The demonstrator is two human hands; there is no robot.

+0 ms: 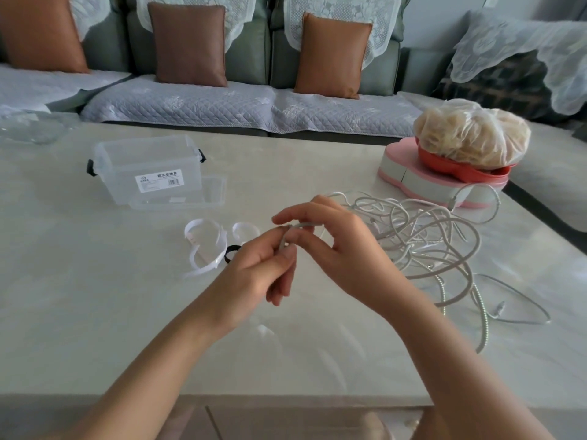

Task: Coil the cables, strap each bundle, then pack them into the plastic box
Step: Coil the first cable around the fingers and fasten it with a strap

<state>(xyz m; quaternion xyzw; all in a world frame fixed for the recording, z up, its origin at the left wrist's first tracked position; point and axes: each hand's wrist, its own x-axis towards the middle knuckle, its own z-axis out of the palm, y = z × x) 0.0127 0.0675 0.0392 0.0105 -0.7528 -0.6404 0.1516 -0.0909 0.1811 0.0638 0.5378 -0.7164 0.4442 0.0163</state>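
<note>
While the left hand (262,269) and right hand (341,250) pinch a grey cable end (299,225) in their fingers (297,211), loops should form evenly, drawing slack from the tangle (428,236) on the tabletop (127,296); straps (203,228) and plastic box (149,166) lie beyond.

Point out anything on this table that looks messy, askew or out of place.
The cables lie in one loose tangle on the right side of the table, strands straggling toward its near edge. Nothing looks spilled or damaged.
</note>
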